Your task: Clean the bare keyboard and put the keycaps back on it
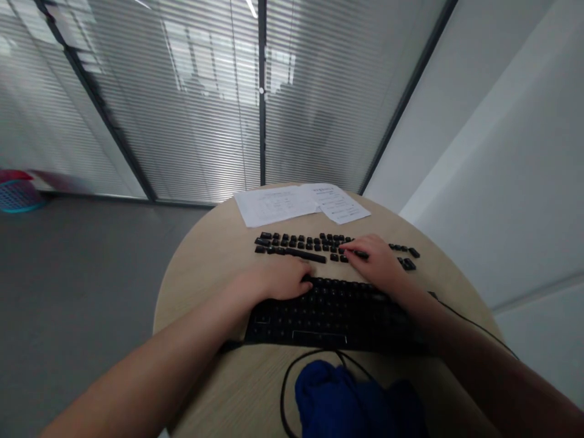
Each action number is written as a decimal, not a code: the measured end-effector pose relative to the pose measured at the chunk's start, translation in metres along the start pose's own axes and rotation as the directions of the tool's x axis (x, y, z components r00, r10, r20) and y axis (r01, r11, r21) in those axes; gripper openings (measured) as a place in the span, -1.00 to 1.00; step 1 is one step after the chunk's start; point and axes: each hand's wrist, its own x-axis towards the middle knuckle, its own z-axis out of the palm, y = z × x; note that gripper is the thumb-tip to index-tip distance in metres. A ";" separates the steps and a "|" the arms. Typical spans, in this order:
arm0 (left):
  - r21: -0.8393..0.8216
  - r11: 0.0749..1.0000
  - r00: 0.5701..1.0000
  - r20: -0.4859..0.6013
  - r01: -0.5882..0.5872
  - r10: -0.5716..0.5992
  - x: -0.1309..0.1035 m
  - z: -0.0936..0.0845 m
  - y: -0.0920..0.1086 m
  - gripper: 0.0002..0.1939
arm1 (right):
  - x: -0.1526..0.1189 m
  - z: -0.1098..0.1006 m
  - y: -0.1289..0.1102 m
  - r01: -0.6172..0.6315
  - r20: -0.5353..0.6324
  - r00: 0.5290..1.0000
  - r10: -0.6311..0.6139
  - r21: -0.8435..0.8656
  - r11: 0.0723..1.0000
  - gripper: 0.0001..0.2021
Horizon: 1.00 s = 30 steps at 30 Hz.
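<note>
A black keyboard [314, 316] lies on the round wooden table, with many key sockets showing bare. Loose black keycaps [301, 239] stand in rows beyond it, along with a long space bar [305, 255]. My left hand [285, 278] rests at the keyboard's top left edge, its thumb apart from the fingers and nothing seen in it. Among the loose keycaps, my right hand [376, 260] has thumb and fingertips bent together at a small black keycap [341, 249]. That hand hides part of the rows and the keyboard's upper right.
Two printed paper sheets [278, 204] lie at the table's [205, 243] far side. A black cable [285, 389] loops near a blue cloth [337, 401] at the front. Glass with blinds [201, 121] stands behind; a blue basket [20, 196] is on the floor at left.
</note>
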 end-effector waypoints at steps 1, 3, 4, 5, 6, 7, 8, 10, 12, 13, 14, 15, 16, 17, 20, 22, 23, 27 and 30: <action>-0.011 1.000 1.000 -0.018 -0.007 0.007 0.000 0.002 0.001 -0.72 | 0.010 0.002 0.009 -0.037 0.052 0.998 0.037 -0.017 0.999 -0.82; -0.035 0.999 0.998 -0.053 -0.021 0.019 0.000 0.006 0.001 -0.71 | 0.030 0.008 0.025 -0.106 0.144 0.983 0.113 -0.061 0.993 -0.83; -0.045 0.999 0.997 -0.069 -0.025 0.022 0.001 0.008 0.000 -0.70 | 0.040 0.012 0.032 -0.137 0.178 0.972 0.150 -0.084 0.987 -0.83; -0.053 0.998 0.996 -0.083 -0.026 0.022 0.001 0.010 -0.001 -0.70 | 0.049 0.017 0.037 -0.165 0.203 0.962 0.183 -0.103 0.981 -0.83; -0.060 0.998 0.995 -0.097 -0.026 0.020 0.001 0.012 -0.002 -0.69 | 0.059 0.021 0.042 -0.188 0.223 0.952 0.210 -0.119 0.975 -0.82; -0.066 0.997 0.994 -0.109 -0.026 0.019 0.001 0.013 -0.003 -0.69 | 0.067 0.026 0.046 -0.205 0.242 0.942 0.231 -0.128 0.970 -0.82; -0.071 0.997 0.993 -0.119 -0.028 0.019 0.002 0.014 -0.004 -0.69 | 0.075 0.031 0.048 -0.217 0.261 0.934 0.245 -0.131 0.967 -0.83; -0.080 0.996 0.991 -0.131 -0.039 0.028 0.002 0.015 -0.006 -0.70 | 0.087 0.039 0.052 -0.227 0.301 0.918 0.257 -0.130 0.965 -0.86; -0.088 0.995 0.989 -0.138 -0.056 0.043 0.002 0.015 -0.007 -0.72 | 0.096 0.044 0.055 -0.230 0.344 0.903 0.258 -0.122 0.966 -0.90; -0.092 0.994 0.989 -0.141 -0.062 0.049 0.002 0.015 -0.007 -0.72 | 0.099 0.046 0.056 -0.229 0.363 0.896 0.256 -0.118 0.966 -0.92; -0.096 0.993 0.988 -0.142 -0.066 0.052 0.002 0.015 -0.007 -0.73 | 0.101 0.048 0.057 -0.227 0.382 0.889 0.253 -0.114 0.967 -0.93; -0.100 0.993 0.989 -0.141 -0.066 0.051 0.002 0.015 -0.007 -0.73 | 0.103 0.050 0.058 -0.224 0.400 0.882 0.250 -0.111 0.968 -0.93; -0.105 0.993 0.989 -0.139 -0.062 0.047 0.002 0.014 -0.007 -0.73 | 0.104 0.051 0.058 -0.222 0.417 0.875 0.247 -0.108 0.969 -0.93; -0.109 0.992 0.990 -0.135 -0.055 0.040 0.002 0.014 -0.007 -0.73 | 0.106 0.052 0.059 -0.219 0.431 0.869 0.244 -0.107 0.970 -0.93; -0.122 0.992 0.992 -0.124 -0.040 0.024 0.003 0.014 -0.007 -0.71 | 0.108 0.057 0.059 -0.215 0.461 0.854 0.241 -0.110 0.970 -0.92; -0.132 0.990 0.993 -0.119 -0.040 0.024 0.004 0.014 -0.007 -0.72 | 0.110 0.061 0.059 -0.218 0.465 0.850 0.247 -0.118 0.969 -0.91; -0.138 0.990 0.993 -0.117 -0.040 0.024 0.004 0.014 -0.007 -0.72 | 0.112 0.062 0.058 -0.220 0.463 0.850 0.251 -0.122 0.968 -0.91; -0.154 0.987 0.993 -0.111 -0.045 0.028 0.006 0.016 -0.008 -0.71 | 0.115 0.067 0.057 -0.230 0.444 0.855 0.269 -0.140 0.963 -0.88; -0.163 0.984 0.993 -0.107 -0.065 0.048 0.006 0.014 -0.008 -0.71 | 0.116 0.072 0.056 -0.228 0.427 0.864 0.268 -0.142 0.963 -0.87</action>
